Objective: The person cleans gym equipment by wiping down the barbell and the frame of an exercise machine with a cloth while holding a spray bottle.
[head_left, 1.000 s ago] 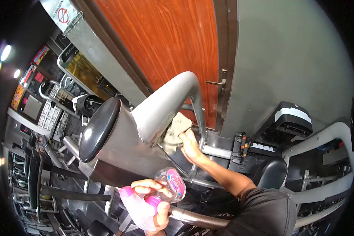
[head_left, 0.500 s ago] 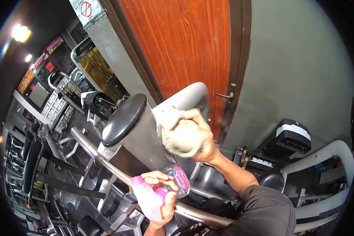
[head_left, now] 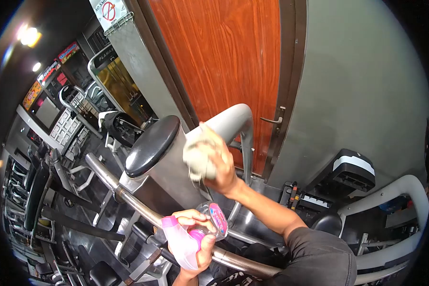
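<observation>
- Left hand [head_left: 205, 249]: nearest the wearer, low in view; fingers curled and thumb closed round the neck of a spray bottle [head_left: 218, 219].
- Bottle: tilted; long axis runs from the pink spray head [head_left: 179, 244], lower left, to the clear, labelled body, upper right. Nozzle end points toward upper left of view. Contact with the metal bar [head_left: 140, 207] passing behind: cannot tell.
- Right hand [head_left: 224, 172]: farther out than the left, forearm reaching in from the right; fingers bent over a bunched cloth [head_left: 199, 159], one finger extended along its top edge. Thumb mostly hidden; exact pinch cannot be told.
- Cloth: on the left side of the right hand in view, above and beyond the bottle. Right hand is the nearer, already gripping it. Crumpled, no firm long axis; slightly taller than wide, loose edge hanging at the bottom.
- Grey column [head_left: 168, 174]: just beside the cloth, on its left in view; cloth overlaps the column's outline. Touching or apart: cannot tell.
- Black pad [head_left: 153, 145]: caps the column, left of the cloth.
- Curved grey tube [head_left: 229, 120]: beyond the cloth; axis rises to the right, then bends downward.
- Wood-grain door [head_left: 224, 62]: farthest of these, behind the tube.
</observation>
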`<state>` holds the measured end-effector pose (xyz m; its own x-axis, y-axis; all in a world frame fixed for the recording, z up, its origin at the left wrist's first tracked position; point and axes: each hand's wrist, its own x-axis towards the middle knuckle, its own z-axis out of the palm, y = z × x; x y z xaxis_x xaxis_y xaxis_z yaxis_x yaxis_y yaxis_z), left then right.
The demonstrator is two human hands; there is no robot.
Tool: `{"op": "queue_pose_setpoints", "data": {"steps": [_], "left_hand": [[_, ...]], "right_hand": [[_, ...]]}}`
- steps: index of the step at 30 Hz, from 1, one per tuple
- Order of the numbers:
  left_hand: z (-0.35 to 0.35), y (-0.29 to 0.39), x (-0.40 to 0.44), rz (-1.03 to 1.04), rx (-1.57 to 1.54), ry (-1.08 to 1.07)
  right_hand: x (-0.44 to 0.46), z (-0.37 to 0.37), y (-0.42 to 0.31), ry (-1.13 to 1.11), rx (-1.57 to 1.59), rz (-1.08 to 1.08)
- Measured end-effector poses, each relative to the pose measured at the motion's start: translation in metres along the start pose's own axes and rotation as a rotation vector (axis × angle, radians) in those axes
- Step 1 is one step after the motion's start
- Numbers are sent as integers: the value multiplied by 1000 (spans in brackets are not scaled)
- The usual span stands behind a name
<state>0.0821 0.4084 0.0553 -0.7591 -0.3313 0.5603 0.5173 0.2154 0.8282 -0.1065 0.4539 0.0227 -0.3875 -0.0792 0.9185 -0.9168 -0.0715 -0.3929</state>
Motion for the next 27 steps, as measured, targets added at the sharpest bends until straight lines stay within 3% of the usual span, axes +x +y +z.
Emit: {"op": "queue_pose_setpoints", "data": {"steps": [3,5,7,9,12,16,17,21,25,27], "left_hand": [[0,0,-1,2,-1,-8],[2,1,0,-6,-3,-15],[2,2,1,0,9,-28],[2,2,1,-7,-7,-24],[2,3,2,-20,-5,-35],[2,2,1,1,2,-54],[2,3,1,-4,3,-55],[2,0,1,20,-30,-38],[3,1,1,29,-59,-46],[4,0,-1,23,-57,-28]], "right_hand": [[45,-11,-4,-139,15,236],[57,-13,-2,-192,-46,275],[53,-11,-1,-176,-62,176],[34,-6,-7,-24,22,100],[-28,-8,21,-105,-14,-244],[-24,-24,56,-118,-165,-461],[-22,-24,70,-101,-80,-369],[16,-45,100,29,-229,214],[22,-79,171,-104,-444,717],[26,-79,178,-47,-520,797]]}}
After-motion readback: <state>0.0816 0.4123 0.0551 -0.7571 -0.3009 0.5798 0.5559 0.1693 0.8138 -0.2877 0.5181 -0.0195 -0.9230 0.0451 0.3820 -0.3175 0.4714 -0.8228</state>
